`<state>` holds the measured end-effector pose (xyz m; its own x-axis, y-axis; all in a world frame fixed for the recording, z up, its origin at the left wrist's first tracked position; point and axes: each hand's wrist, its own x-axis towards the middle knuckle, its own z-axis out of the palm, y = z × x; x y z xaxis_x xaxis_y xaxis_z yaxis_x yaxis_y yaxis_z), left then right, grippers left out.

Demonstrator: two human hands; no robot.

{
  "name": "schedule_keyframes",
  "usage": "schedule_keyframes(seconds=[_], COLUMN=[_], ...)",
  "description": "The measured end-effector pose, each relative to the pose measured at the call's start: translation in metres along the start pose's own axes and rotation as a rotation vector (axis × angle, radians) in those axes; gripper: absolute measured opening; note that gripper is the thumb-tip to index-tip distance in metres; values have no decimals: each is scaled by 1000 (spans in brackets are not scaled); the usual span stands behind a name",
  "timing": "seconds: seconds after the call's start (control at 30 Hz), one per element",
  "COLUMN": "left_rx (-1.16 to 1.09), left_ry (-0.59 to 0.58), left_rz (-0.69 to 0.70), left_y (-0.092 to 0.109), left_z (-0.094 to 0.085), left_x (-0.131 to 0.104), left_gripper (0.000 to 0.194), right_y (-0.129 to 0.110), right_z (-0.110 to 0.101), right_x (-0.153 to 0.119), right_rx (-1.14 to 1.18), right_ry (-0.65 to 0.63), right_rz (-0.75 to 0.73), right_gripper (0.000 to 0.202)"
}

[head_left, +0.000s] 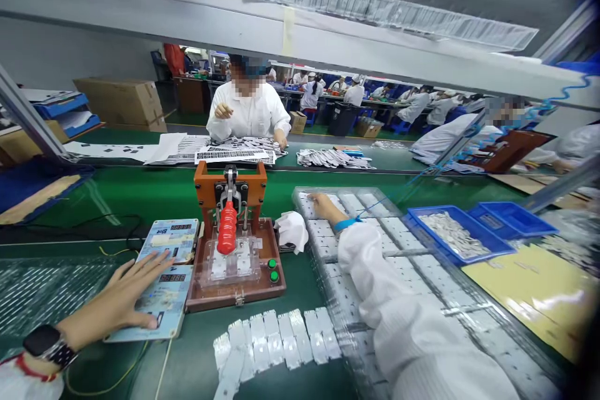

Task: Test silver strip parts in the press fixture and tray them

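Note:
My left hand (129,297) lies with spread fingers over two light-blue meter boxes (173,309) with digital displays. Far forward, my right hand (323,206) reaches to the back left corner of a clear plastic tray (407,244) filled with flat white pieces. Its fingertips touch the pieces there; whether they pinch one is too small to tell. Between my hands stands a test fixture (234,237) with an orange frame, a red lever handle (227,228) and two green buttons. A row of thin white pieces (276,340) lies in front of it.
Blue bins (459,234) stand right of the tray, one holding small white parts, beside yellow sheets (534,294). A crumpled white cloth (291,231) sits by the fixture. Across the bench a co-worker (248,109) sits behind piled parts. A metal shelf beam (328,40) crosses overhead.

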<state>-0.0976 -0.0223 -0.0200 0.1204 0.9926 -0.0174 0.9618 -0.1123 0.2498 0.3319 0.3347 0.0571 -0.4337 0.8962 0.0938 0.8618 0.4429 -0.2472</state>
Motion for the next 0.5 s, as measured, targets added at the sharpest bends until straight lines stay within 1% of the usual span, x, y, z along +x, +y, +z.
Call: schedule_keyframes(seconds=[0.1,0.23,0.3,0.37,0.5], left_rx=[2,-27,-16,1,46], left_ry=[-6,-33,-41,-41,-62], left_rz=[-43,-84,-92,-83,-63], left_y=[1,0,-1,-2,-3], left_z=[-4,-7,-6,-5,-4], left_x=[-2,-6,-7,-6,-2], left_gripper=[97,104,108,110,115], right_y=[2,4,8,18,47], right_z=[13,15,9,0,-23], right_x=[17,27,28,26,20], right_rx=[-42,-64,-83,-120,-242], right_ry=[-9,-23,-21,-4,-7], right_rz=[10,-31,-45,-32,61], right_gripper=[26,28,29,31,30])
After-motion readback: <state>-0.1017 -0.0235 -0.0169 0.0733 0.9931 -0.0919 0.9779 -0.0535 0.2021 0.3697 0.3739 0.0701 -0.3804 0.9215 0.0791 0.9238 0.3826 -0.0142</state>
